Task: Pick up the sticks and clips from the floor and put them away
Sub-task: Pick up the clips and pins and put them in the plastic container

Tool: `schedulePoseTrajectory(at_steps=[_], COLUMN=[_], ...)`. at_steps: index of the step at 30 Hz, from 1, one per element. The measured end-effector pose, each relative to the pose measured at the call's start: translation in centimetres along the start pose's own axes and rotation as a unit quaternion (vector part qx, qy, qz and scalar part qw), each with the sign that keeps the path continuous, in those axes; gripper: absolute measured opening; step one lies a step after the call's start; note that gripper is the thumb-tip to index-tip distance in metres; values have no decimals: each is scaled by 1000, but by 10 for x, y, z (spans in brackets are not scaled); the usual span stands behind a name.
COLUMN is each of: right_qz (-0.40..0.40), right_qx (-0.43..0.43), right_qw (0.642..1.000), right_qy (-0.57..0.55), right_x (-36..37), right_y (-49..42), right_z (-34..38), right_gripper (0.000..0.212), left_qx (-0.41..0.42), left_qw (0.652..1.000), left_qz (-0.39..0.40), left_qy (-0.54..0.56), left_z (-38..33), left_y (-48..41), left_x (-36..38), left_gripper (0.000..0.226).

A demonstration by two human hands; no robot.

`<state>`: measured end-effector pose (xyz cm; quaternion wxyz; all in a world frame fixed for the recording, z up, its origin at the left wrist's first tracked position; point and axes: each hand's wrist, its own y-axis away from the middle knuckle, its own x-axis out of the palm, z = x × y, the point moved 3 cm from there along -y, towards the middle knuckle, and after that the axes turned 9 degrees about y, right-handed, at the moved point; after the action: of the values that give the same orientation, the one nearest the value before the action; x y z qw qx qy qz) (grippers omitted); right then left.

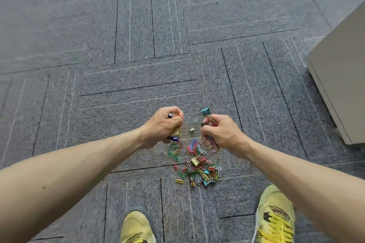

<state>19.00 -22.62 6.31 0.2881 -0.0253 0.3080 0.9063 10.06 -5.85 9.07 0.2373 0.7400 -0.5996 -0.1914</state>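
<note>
Dozens of coloured wire paper clips [197, 163] are left scattered on the grey carpet-tile floor [138, 65], while both fists are seen already full. The left hand [164, 124] is closed tight, its grip taken up by a gold metal binder clip [176, 132] and a blue-purple piece [173, 138] that cannot be identified. The right hand [219, 130] is likewise curled round a bunch of paper clips, with a teal binder clip [206, 111] poking out above the knuckles. One small gold binder clip [192, 129] lies loose on the carpet between the two hands. The heap is spread in a band running from just under the hands back toward the yellow lace-up shoes [274, 217]. It is judged nearer the right hand, whose wrist overlaps its edge. No stick can be made out with certainty. No container is shown; a beige cabinet [343, 85] stands well apart to the right.
</note>
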Motion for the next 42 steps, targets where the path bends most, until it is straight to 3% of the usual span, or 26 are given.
schedulePoseTrajectory(at_steps=[9,21,29,42], right_qz=[-36,-159,-262,-435], right_qx=[-54,-132,-189,-241], right_qw=[987,934,898,798], right_qy=[-145,-293,-298,-340], right_x=[-65,-166,-212,-290], right_y=[89,302,459,686], right_z=[177,338,356,277], right_gripper=[16,23,18,15], left_qx=[77,220,288,347], left_qw=[994,971,953,924], left_qz=[-62,-45,40,157], left_qy=[42,84,84,31], left_z=[-170,-401,-460,-492], left_y=[89,238,330,429], left_x=[4,99,214,415], left_gripper=[20,21,25,29])
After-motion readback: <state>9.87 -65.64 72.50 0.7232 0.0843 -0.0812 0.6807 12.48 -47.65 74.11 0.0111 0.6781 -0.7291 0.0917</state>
